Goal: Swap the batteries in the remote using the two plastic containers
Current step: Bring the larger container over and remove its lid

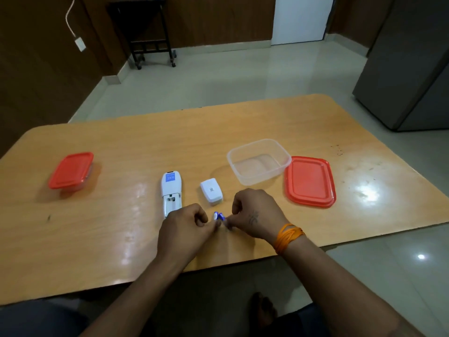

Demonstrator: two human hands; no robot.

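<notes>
Nearest the table's front edge, the left hand and the right hand are meeting fingertip to fingertip, both pinching two small blue-and-silver batteries just above the glossy wooden table. Just beyond them the white remote is lying face down with its battery bay showing, its rounded white cover lying loose beside it. Farther back, the clear container is sitting open with nothing inside, its flat red lid touching its right side, while the closed container is sitting well to the left, its contents hidden.
</notes>
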